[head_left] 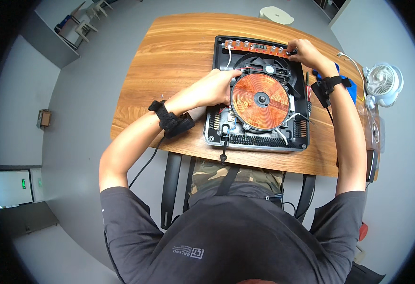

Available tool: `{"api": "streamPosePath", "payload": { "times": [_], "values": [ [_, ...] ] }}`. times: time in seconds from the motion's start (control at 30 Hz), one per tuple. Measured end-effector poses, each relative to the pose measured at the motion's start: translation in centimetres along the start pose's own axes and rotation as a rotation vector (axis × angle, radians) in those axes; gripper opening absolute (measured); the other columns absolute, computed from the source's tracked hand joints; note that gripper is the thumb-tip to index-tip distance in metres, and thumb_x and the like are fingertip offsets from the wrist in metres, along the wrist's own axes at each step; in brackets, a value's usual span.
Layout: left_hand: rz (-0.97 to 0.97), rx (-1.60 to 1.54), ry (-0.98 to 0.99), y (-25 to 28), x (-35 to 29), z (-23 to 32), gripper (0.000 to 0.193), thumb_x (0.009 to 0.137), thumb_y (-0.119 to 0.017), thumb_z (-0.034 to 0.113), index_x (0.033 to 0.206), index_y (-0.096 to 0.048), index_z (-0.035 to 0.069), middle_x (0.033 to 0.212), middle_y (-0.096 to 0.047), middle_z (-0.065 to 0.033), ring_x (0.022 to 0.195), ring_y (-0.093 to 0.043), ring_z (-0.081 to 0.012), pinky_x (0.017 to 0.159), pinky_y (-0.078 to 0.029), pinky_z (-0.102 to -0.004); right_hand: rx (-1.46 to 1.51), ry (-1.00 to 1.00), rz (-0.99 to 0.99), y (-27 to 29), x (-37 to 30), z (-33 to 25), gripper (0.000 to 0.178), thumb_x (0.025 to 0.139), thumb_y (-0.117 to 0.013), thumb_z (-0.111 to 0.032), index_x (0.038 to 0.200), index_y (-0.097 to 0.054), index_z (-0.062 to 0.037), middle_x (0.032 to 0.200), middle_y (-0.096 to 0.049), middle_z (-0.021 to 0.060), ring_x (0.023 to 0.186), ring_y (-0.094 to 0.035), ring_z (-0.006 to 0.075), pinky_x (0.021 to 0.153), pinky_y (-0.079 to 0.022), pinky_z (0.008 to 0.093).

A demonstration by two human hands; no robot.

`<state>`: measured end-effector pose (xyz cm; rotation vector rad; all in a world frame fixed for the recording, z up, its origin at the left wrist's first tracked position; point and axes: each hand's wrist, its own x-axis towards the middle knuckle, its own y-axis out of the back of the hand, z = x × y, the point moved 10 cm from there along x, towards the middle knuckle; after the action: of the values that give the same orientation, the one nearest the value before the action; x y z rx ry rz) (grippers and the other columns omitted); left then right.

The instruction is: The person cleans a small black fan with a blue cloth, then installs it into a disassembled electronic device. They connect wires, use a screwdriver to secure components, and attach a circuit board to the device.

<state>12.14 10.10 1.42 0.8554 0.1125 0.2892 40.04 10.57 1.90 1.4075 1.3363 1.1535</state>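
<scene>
An opened induction cooker [298, 142] lies on the wooden table in front of me, its inner parts bare. Its round copper coil [250, 111] sits in the middle of the black housing. At the coil's upper left rim is my left hand [215, 89], thumb along the top and the other fingers curled down, partly hidden by the rim. Along the far side runs an orange circuit board [252, 47] with a small display and several round buttons. My right hand [307, 53] pinches the right end of that board. A white cable [229, 57] hangs from the board's left end.
Right of the cooker lie a red-handled screwdriver [308, 92] and a blue cloth-like item [348, 87]. A white fan [384, 83] and a clear plastic container [377, 132] are at the table's right edge. A white stool [276, 15] stands beyond the table.
</scene>
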Motion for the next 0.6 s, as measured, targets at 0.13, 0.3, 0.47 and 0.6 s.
{"api": "streamPosePath", "payload": {
  "times": [0.13, 0.3, 0.47, 0.6],
  "values": [
    [0.009, 0.014, 0.016, -0.2, 0.1, -0.2, 0.081, 0.074, -0.078, 0.003, 0.148, -0.045, -0.006, 0.072, -0.071, -0.0146, 0.067, -0.072, -0.0236, 0.067, -0.056, -0.0344, 0.028, -0.011, -0.003, -0.2, -0.1, 0.3, 0.032, 0.075, -0.083, -0.009, 0.104, -0.073, -0.0024, 0.103, -0.075, 0.0185, 0.101, -0.070, 0.0365, 0.087, -0.055, 0.0434],
    [0.047, 0.007, 0.018, -0.6, -0.2, -1.0, 0.079, 0.074, -0.078, 0.002, 0.146, -0.047, -0.006, 0.072, -0.070, -0.0135, 0.067, -0.072, -0.0232, 0.067, -0.056, -0.0338, 0.025, -0.012, -0.020, -0.1, 0.0, 0.2, 0.032, 0.074, -0.084, -0.010, 0.104, -0.074, -0.0030, 0.101, -0.075, 0.0172, 0.100, -0.070, 0.0362, 0.087, -0.055, 0.0433],
    [0.022, -0.019, 0.012, -0.4, -0.2, -0.3, 0.072, 0.076, -0.078, 0.003, 0.143, -0.051, -0.005, 0.073, -0.070, -0.0124, 0.068, -0.072, -0.0223, 0.068, -0.057, -0.0338, -0.001, 0.011, -0.011, -0.1, 0.0, 0.1, 0.032, 0.073, -0.085, -0.010, 0.102, -0.074, -0.0039, 0.099, -0.075, 0.0167, 0.098, -0.070, 0.0357, 0.085, -0.055, 0.0429],
    [-0.086, -0.018, -0.014, -0.3, 0.4, 0.0, 0.074, 0.074, -0.082, 0.003, 0.141, -0.053, -0.003, 0.077, -0.073, -0.0115, 0.071, -0.073, -0.0191, 0.070, -0.058, -0.0311, 0.005, 0.039, 0.030, -0.3, 0.0, 0.8, 0.029, 0.072, -0.084, -0.010, 0.098, -0.073, -0.0038, 0.097, -0.074, 0.0162, 0.095, -0.070, 0.0361, 0.082, -0.055, 0.0434]
  ]
}}
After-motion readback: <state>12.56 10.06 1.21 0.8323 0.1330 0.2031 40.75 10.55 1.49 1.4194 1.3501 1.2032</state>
